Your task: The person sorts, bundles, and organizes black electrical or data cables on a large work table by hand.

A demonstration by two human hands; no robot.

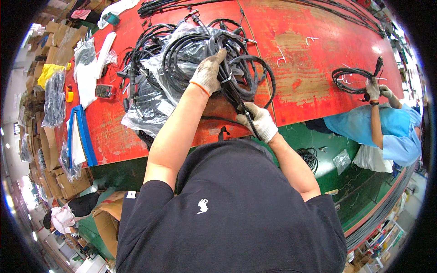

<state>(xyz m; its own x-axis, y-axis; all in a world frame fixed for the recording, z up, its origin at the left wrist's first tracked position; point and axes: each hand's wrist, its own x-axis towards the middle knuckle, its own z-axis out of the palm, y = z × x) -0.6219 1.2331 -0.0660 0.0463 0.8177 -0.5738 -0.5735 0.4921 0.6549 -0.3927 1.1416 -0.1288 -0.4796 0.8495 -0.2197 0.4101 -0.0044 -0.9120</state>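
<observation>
My left hand (208,75), in a white work glove with an orange cuff edge, is closed round a looped bundle of black cable (230,82). Lower down and to the right, my gloved right hand (260,122) grips the cable's hanging lengths near the table's front edge. A pale tie circles the bundle between the two hands. Beneath and behind it lie more coiled black cables and clear plastic bags (145,111), some with connectors showing. How far the right fingers wrap round the cable is partly hidden.
The red table (314,82) has worn patches and white tie scraps. At right a co-worker's gloved hands hold another cable coil (350,81). A blue frame (82,136), a meter (104,91) and orange tape (69,94) lie left. Cartons (68,182) stand beyond; coiled cable (307,159) lies on the green floor.
</observation>
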